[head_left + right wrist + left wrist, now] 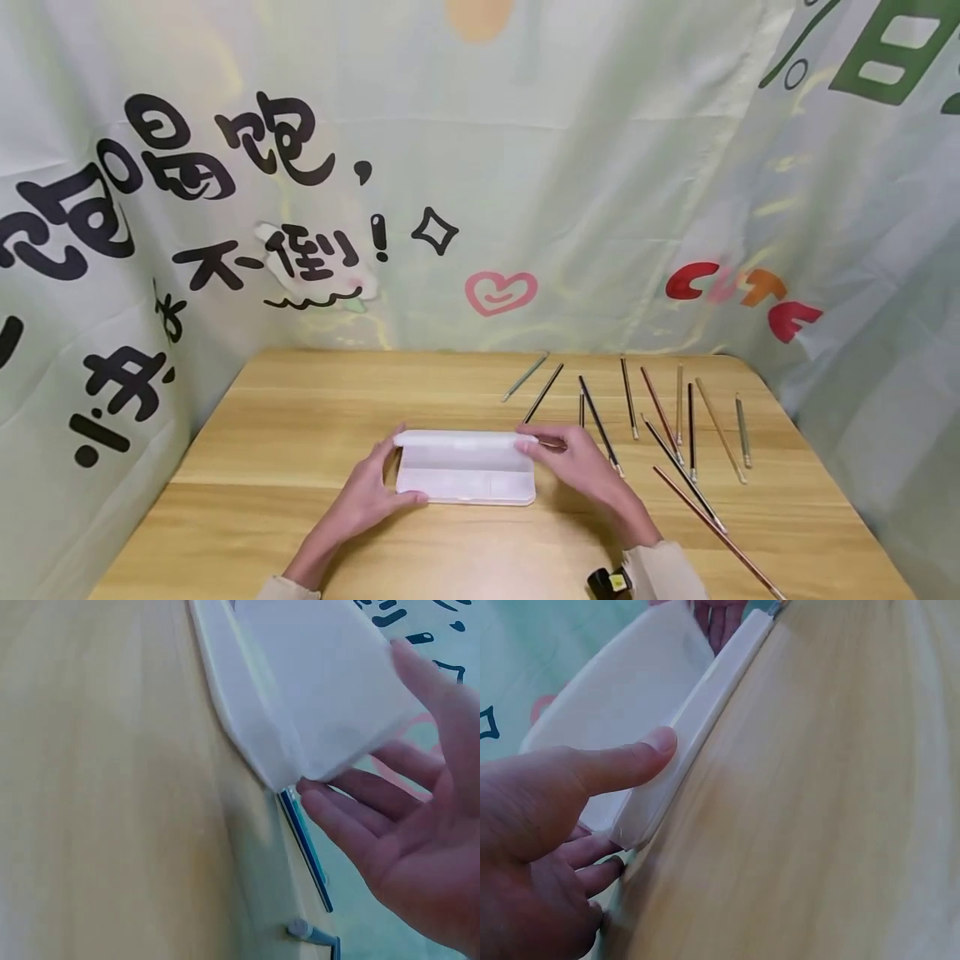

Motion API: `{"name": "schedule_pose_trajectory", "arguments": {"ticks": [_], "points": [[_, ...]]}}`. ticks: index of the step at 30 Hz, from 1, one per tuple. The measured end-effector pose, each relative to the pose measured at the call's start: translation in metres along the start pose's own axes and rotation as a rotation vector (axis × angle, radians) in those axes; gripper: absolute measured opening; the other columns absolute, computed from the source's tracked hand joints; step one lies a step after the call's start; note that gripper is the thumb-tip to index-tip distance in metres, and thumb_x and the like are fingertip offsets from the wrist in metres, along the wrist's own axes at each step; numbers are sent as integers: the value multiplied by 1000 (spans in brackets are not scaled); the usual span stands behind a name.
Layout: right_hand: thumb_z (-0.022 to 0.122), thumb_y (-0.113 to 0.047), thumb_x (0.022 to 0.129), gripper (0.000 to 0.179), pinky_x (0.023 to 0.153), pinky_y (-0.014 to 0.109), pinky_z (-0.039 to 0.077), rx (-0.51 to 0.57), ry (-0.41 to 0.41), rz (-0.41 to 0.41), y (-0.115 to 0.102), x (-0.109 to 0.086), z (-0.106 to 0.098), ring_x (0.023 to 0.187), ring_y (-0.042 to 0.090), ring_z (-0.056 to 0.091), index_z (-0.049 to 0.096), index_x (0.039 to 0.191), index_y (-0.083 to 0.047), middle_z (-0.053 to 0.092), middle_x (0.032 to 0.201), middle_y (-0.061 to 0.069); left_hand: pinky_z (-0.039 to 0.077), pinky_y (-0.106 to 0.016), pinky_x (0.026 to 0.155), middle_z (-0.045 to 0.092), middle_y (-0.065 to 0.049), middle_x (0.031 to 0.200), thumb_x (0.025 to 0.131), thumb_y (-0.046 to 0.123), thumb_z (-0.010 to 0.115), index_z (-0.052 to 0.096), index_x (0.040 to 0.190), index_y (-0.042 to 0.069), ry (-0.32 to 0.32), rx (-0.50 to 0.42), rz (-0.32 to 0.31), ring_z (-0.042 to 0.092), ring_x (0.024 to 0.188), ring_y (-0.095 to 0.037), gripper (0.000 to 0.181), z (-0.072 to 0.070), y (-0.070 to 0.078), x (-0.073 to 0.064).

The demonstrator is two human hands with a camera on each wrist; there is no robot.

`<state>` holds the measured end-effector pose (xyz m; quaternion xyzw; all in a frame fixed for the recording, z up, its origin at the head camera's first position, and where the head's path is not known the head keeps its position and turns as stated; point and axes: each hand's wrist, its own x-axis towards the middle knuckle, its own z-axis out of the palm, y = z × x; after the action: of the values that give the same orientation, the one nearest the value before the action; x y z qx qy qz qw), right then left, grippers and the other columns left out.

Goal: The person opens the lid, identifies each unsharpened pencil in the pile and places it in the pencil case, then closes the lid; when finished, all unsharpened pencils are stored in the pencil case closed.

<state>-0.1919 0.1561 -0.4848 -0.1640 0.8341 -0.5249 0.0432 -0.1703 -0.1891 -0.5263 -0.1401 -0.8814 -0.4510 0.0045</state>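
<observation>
A white plastic pencil case (465, 485) lies on the table with its lid (457, 439) raised at the back; no pencils show inside. At the case's left end, my left hand (366, 493) grips it, the thumb on the front rim and the other fingers round the end, as the left wrist view also shows. My right hand (581, 467) holds the lid at its right corner, thumb in front and fingers behind. In the right wrist view, the fingers of the right hand (405, 832) are partly hidden behind the lid.
Several pencils lie scattered over the right side of the table (262, 450), among them a black pencil (600, 425), a reddish pencil (716, 531) and a natural wood one (720, 429). A printed curtain (600, 208) hangs behind the table's far edge.
</observation>
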Motion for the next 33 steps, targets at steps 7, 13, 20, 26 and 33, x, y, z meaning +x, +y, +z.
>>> {"name": "schedule_pose_trajectory", "arguments": {"ticks": [7, 13, 20, 26, 33], "points": [[59, -29, 106, 35, 73, 38, 63, 71, 308, -9, 1, 25, 14, 83, 26, 74, 75, 110, 2, 75, 95, 16, 31, -60, 116, 59, -17, 144, 59, 43, 99, 50, 146, 2, 52, -1, 11, 49, 137, -39, 108, 0, -6, 0], [59, -12, 105, 25, 59, 34, 62, 35, 401, 23, 11, 42, 19, 69, 23, 71, 67, 126, 0, 73, 85, 15, 32, -60, 116, 58, -14, 146, 58, 47, 98, 56, 142, 15, 37, 7, 10, 50, 137, -37, 99, 2, -9, 3], [63, -4, 102, 30, 50, 30, 58, -18, 393, 62, 16, 47, 17, 60, 21, 66, 63, 131, -11, 71, 80, 10, 41, -64, 108, 56, -13, 147, 63, 56, 93, 59, 143, 22, 22, 68, 89, 52, 134, -39, 93, 1, -9, 7], [65, 0, 98, 36, 54, 28, 59, -32, 360, 55, 16, 49, 19, 64, 21, 66, 64, 134, -6, 70, 88, 12, 45, -64, 103, 58, -10, 144, 68, 57, 91, 61, 140, 19, 45, 113, 194, 54, 131, -38, 86, -2, -17, 7], [64, 1, 99, 39, 57, 29, 60, -26, 321, 28, 15, 40, 17, 75, 23, 69, 63, 138, -7, 71, 93, 14, 44, -64, 102, 60, -7, 143, 68, 57, 91, 61, 139, 19, 58, 123, 222, 54, 130, -36, 86, -2, -20, 4]]}}
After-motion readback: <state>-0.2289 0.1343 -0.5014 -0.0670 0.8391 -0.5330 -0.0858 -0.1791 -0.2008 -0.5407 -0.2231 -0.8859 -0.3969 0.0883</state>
